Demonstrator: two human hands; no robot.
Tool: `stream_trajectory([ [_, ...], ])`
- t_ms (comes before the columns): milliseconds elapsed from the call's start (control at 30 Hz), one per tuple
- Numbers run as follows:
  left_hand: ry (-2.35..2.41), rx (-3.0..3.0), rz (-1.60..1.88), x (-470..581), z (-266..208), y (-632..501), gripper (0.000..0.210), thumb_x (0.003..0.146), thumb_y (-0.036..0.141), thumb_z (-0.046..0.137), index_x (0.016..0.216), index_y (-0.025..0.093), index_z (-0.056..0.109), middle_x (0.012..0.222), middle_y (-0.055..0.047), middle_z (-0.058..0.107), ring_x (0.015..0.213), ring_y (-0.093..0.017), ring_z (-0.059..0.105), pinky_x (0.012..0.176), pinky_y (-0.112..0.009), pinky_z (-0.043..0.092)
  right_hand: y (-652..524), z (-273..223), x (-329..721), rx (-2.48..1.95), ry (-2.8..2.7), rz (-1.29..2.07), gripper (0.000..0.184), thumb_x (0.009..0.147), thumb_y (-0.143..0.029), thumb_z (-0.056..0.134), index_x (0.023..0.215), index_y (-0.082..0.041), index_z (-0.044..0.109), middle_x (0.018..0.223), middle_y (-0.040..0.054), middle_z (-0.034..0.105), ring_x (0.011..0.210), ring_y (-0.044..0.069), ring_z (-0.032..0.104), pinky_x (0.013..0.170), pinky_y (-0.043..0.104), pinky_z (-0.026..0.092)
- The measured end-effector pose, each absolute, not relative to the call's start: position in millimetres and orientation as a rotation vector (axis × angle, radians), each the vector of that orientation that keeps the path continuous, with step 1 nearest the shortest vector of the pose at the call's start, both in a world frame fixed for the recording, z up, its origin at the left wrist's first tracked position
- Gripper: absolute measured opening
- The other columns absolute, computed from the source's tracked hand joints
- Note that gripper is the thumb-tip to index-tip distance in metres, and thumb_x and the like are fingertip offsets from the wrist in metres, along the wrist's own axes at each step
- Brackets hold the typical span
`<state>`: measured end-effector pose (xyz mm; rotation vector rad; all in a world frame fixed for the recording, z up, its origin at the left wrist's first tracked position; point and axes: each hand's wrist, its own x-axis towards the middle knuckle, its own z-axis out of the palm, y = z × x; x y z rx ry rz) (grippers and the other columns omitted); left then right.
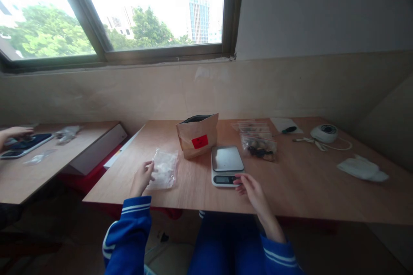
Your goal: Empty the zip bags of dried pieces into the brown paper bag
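Note:
A white digital kitchen scale (227,159) with a metal pan and a dark display panel sits in front of me. My right hand (250,187) is at the right end of that panel, fingertips touching it and the other fingers loosely bent, gripping nothing. My left hand (143,177) is at the left edge of some clear plastic bags (164,169) lying flat, its fingers slightly curled and apart; whether they touch the plastic I cannot tell. Behind the scale stands an open brown paper pouch (197,135) with a red label.
Zip bags with dark and tan pieces (260,146) lie right of the scale. Beyond are a green-handled tool (288,129) on white paper, a white dome camera (324,133) with its cable, and a white bag (363,168). Another person's hand (19,132) is over the left table.

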<state>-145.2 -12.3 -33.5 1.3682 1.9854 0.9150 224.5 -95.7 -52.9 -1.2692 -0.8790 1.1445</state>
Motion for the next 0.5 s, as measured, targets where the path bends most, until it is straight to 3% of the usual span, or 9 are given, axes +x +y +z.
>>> stream_trajectory([
  [100,2.264,1.510,0.823,-151,-38,-12,0.047,0.086,0.046,0.041,0.118,0.014,0.054,0.093,-0.012,0.064,0.074,-0.024,0.064,0.064,-0.034,0.047,-98,-54,237,-1.314,-0.872,1.080,0.053,0.065,-0.065,0.067,0.087,-0.017,0.069,0.074,0.0070,0.071,0.058,0.018,0.061,0.051,0.027,0.046],
  [200,2.548,1.656,0.783,-145,-32,-22,0.046,0.088,0.042,0.040,0.119,0.013,0.058,0.105,-0.019,0.060,0.100,-0.034,0.058,0.080,-0.044,0.045,-99,-59,248,-1.358,-0.878,1.008,0.048,0.071,-0.062,0.063,0.089,-0.018,0.068,0.077,0.0078,0.071,0.061,0.020,0.062,0.052,0.030,0.048],
  [267,2.578,1.779,0.798,-134,-27,-29,0.043,0.089,0.039,0.040,0.122,0.017,0.058,0.114,-0.020,0.056,0.106,-0.036,0.054,0.083,-0.047,0.043,-94,-63,259,-1.390,-0.930,0.942,0.044,0.074,-0.059,0.060,0.089,-0.018,0.068,0.082,0.0088,0.071,0.066,0.023,0.064,0.055,0.032,0.050],
  [367,2.375,2.018,0.756,-117,-26,-36,0.036,0.090,0.035,0.040,0.116,0.026,0.062,0.125,-0.013,0.054,0.112,-0.032,0.051,0.088,-0.045,0.041,-73,-64,284,-1.453,-1.121,0.694,0.034,0.080,-0.050,0.053,0.088,-0.019,0.067,0.094,0.0106,0.071,0.084,0.026,0.065,0.073,0.038,0.052],
  [500,2.278,2.049,0.539,-101,-42,-37,0.030,0.090,0.032,0.042,0.103,0.025,0.068,0.124,-0.011,0.057,0.115,-0.031,0.050,0.094,-0.046,0.037,-17,-51,328,-1.573,-1.436,0.239,0.028,0.085,-0.030,0.040,0.097,-0.017,0.063,0.105,0.0138,0.067,0.100,0.026,0.061,0.090,0.040,0.046],
])
